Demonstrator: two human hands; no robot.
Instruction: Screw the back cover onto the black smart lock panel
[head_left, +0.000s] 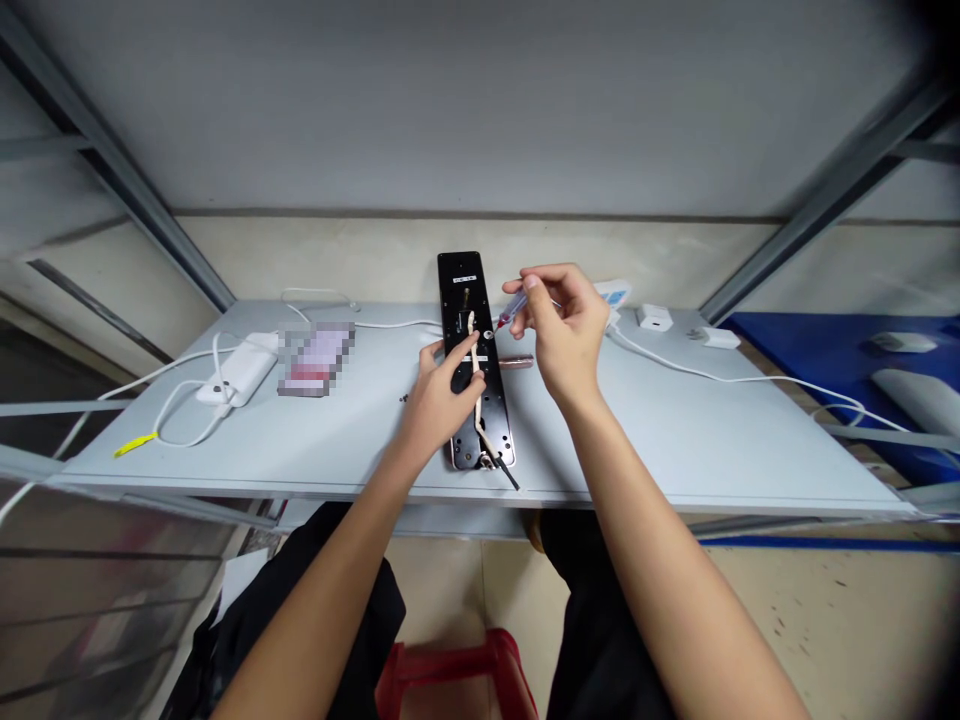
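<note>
A long black panel [497,400] with holes and small labels lies lengthwise on the shelf, in front of me. A pale wire bundle [478,410] runs along it and ends in a dark plug past its near end. My left hand [442,390] holds the panel at its left side, with thumb and forefinger resting on the panel by the wires. In my right hand [566,330] is a screwdriver [514,308] with a see-through handle and a red part near the shaft. It tilts down toward a small whitish round spot on the panel's right edge.
A brownish rod-like piece [517,361] sticks out right of the panel. To the left are a blurred-out phone [319,360] and a white power strip [244,370] with cables. White adapters [654,318] stand at the back right. A red stool [457,665] is below.
</note>
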